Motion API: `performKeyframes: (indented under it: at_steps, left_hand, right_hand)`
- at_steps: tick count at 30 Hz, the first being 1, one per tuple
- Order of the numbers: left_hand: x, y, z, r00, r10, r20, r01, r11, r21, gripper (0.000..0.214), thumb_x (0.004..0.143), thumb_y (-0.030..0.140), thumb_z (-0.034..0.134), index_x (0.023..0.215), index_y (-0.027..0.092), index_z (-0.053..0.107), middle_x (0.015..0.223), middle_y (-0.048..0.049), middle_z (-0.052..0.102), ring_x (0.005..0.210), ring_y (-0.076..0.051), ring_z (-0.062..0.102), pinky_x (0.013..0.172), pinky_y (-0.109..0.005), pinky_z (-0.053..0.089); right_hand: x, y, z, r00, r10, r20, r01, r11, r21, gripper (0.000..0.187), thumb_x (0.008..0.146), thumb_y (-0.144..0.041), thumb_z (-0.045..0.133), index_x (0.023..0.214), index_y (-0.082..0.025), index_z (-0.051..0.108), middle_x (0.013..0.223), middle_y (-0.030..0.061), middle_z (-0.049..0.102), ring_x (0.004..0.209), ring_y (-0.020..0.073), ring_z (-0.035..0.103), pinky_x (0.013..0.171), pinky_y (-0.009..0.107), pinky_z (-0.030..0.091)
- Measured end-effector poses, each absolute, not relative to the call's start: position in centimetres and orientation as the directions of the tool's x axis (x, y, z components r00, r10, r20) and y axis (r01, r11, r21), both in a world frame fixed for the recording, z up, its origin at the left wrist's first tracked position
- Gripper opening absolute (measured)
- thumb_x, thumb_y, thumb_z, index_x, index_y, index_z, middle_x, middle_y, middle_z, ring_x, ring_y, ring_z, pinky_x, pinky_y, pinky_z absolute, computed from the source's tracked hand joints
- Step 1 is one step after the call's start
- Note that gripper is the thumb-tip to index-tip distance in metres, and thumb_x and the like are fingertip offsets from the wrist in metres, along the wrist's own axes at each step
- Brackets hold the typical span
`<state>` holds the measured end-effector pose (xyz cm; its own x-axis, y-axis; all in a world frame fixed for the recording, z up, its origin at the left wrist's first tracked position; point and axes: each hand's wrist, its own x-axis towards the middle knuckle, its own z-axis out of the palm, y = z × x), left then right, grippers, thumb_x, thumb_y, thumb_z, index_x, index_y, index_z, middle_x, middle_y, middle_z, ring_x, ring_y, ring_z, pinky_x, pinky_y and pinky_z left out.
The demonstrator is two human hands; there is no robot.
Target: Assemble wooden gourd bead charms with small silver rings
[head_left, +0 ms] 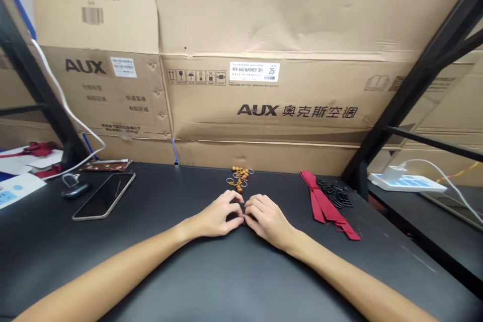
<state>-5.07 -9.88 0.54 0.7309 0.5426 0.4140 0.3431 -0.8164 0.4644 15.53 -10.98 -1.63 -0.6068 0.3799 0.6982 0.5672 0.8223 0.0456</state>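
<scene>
Over the middle of the black table (211,276), my left hand (223,215) and my right hand (268,220) meet fingertip to fingertip. Both are closed in a pinch, thumbs and forefingers curled toward each other. Between them shows a sliver of something small and shiny (243,218), mostly hidden and too small to name. Just beyond my fingers lies a little pile of keychains (240,177) with brown and gold beads and metal split rings. Right of my right hand are dark red ribbon strips (324,204) and a heap of black oval pieces (335,194).
A phone (104,196) and a dark key fob (75,189) lie at the left, near a brown wrapper (106,165). Large cardboard boxes (302,90) wall off the back. Black frame posts (400,85) stand at both sides; a white power strip (407,182) sits far right.
</scene>
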Motion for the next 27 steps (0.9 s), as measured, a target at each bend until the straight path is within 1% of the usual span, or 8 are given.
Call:
performKeyframes:
  at_steps: [5, 9, 14, 24, 27]
  left_hand:
    - [-5.08, -9.72, 0.33, 0.712, 0.572, 0.408, 0.364, -0.797, 0.482, 0.008, 0.086, 0.026, 0.062, 0.083, 0.019, 0.064, 0.113, -0.0063, 0.053, 0.107, -0.020, 0.053, 0.098, -0.034, 0.043]
    - [-5.08, -9.60, 0.13, 0.713, 0.565, 0.415, 0.364, -0.805, 0.469, 0.006, 0.085, 0.023, 0.061, 0.081, 0.019, 0.064, 0.113, -0.0063, 0.054, 0.105, -0.019, 0.053, 0.097, -0.034, 0.044]
    - [-5.04, -9.64, 0.20, 0.711, 0.566, 0.417, 0.377, -0.807, 0.454, 0.008, 0.085, 0.017, 0.058, 0.081, 0.019, 0.064, 0.111, -0.0058, 0.056, 0.105, -0.019, 0.053, 0.097, -0.033, 0.044]
    - [-4.95, -9.33, 0.07, 0.694, 0.568, 0.442, 0.370, -0.809, 0.457, 0.011, 0.084, 0.014, 0.055, 0.079, 0.019, 0.064, 0.109, -0.0057, 0.057, 0.104, -0.019, 0.054, 0.094, -0.032, 0.045]
    - [-4.95, -9.14, -0.06, 0.675, 0.574, 0.465, 0.364, -0.806, 0.466, 0.012, 0.084, 0.013, 0.055, 0.076, 0.018, 0.062, 0.107, -0.0055, 0.057, 0.102, -0.018, 0.054, 0.092, -0.031, 0.046]
  right_hand:
    - [15.55, -10.93, -1.78, -0.606, 0.399, 0.688, 0.569, 0.822, 0.024, 0.016, 0.091, -0.011, 0.047, 0.077, -0.018, 0.053, 0.079, 0.0056, 0.061, 0.075, 0.0181, 0.051, 0.066, 0.031, 0.042]
    - [15.48, -10.96, -1.78, -0.604, 0.405, 0.687, 0.568, 0.823, 0.014, 0.019, 0.092, -0.013, 0.045, 0.076, -0.019, 0.053, 0.077, 0.0059, 0.060, 0.072, 0.0178, 0.050, 0.065, 0.032, 0.042]
    - [15.44, -10.96, -1.71, -0.588, 0.437, 0.681, 0.554, 0.831, -0.056, 0.016, 0.092, -0.014, 0.047, 0.078, -0.019, 0.053, 0.078, 0.0057, 0.060, 0.073, 0.0182, 0.051, 0.066, 0.032, 0.044]
    - [15.34, -10.88, -1.80, -0.587, 0.438, 0.681, 0.499, 0.858, -0.122, 0.013, 0.092, -0.013, 0.046, 0.087, -0.020, 0.056, 0.084, 0.0064, 0.062, 0.079, 0.0199, 0.056, 0.072, 0.035, 0.048]
    - [15.60, -10.91, -1.52, -0.564, 0.477, 0.674, 0.504, 0.845, -0.176, 0.010, 0.091, -0.015, 0.050, 0.091, -0.020, 0.058, 0.085, 0.0066, 0.063, 0.081, 0.0205, 0.057, 0.074, 0.036, 0.050]
